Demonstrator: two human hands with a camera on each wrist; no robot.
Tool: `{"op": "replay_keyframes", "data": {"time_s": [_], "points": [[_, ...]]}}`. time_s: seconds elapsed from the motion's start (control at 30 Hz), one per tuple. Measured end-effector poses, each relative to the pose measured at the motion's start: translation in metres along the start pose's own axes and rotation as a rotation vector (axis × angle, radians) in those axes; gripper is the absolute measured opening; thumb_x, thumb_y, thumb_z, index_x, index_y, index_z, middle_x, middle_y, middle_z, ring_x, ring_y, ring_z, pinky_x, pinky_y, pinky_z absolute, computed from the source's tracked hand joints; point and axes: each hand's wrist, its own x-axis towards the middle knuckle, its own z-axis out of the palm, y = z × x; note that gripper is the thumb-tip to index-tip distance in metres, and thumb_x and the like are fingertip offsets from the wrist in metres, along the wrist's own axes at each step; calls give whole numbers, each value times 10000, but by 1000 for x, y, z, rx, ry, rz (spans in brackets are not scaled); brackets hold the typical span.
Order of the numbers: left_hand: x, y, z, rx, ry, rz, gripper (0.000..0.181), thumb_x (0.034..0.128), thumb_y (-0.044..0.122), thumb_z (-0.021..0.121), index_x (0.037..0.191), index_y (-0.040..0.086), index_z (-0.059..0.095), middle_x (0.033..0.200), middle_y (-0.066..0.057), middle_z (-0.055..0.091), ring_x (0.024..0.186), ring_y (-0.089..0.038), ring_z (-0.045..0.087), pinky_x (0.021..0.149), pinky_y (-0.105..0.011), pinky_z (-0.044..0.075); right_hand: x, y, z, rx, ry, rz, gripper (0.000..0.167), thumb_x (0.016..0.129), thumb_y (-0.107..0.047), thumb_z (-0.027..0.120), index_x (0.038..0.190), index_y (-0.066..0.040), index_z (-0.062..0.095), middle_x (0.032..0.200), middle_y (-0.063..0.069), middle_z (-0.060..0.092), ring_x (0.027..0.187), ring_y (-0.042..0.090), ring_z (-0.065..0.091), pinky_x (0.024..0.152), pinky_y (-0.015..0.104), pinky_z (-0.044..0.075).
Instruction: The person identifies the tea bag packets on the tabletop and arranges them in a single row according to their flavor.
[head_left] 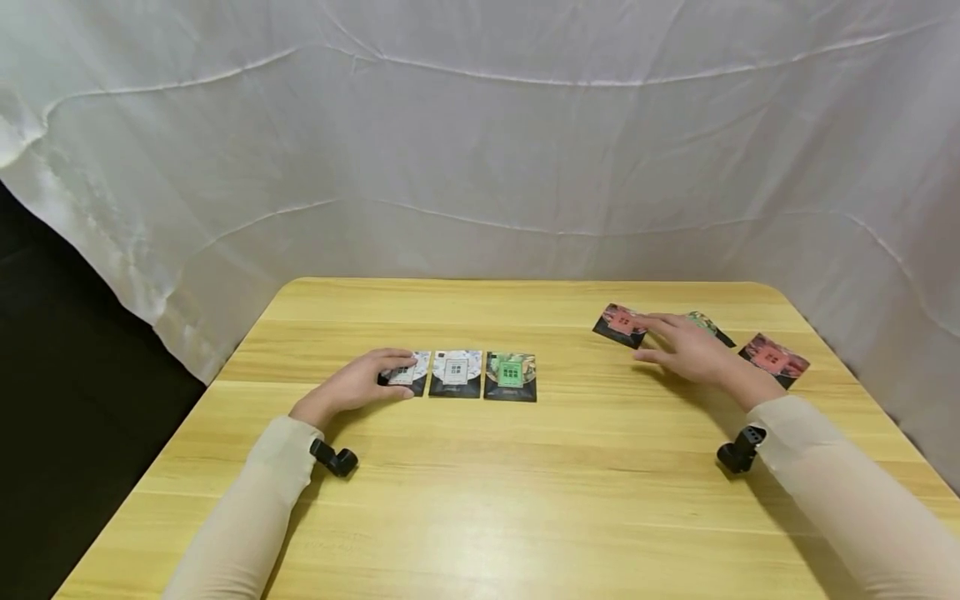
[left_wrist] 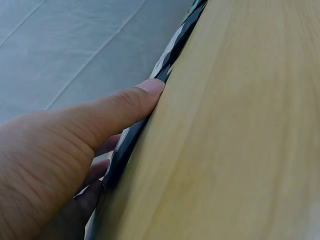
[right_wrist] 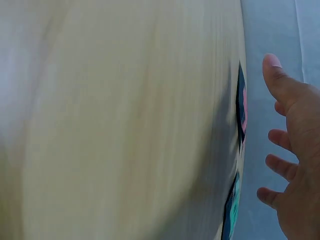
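At the left end of a row of flat packets lies a black-and-white packet (head_left: 402, 375). My left hand (head_left: 367, 379) rests on it, thumb along its near edge and fingers over the far part, hiding its left side. Beside it lie a second white packet (head_left: 456, 372) and a green packet (head_left: 511, 376). On the right, my right hand (head_left: 686, 350) hovers with spread fingers by a red packet (head_left: 619, 323), fingertips overlapping its right edge in the head view. The right wrist view shows a gap between the hand (right_wrist: 300, 145) and the red packet (right_wrist: 241, 107).
Another green packet (head_left: 708, 327) lies partly hidden behind the right hand, and a second red packet (head_left: 774, 358) sits near the right table edge. All lie on a wooden table (head_left: 480, 483). Pale cloth (head_left: 480, 167) hangs behind it. Each wrist wears a small black camera (head_left: 335, 458).
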Motion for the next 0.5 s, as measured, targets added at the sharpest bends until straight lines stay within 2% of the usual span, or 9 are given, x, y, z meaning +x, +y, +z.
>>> {"op": "replay_keyframes", "data": {"time_s": [0.2,0.5], "points": [[1,-1,-1,-1,-3,-4,692,894,502,673,1452,132,498,1508,-83,416,1397,-334,332,1129,-544,266,-4,13,-5,5,-17,52,780,947,-579,531,1518,-76,358,1493,316,302,1337,541,273,1067,702,179],[0,-1,0,8,-14,-18,698,898,511,663,1463,143,484,1518,-79,400,1405,-331,319,1131,-545,259,-7,34,-8,36,-31,93,757,971,-512,545,1511,-22,341,1480,337,301,1321,557,284,1033,710,247]]}}
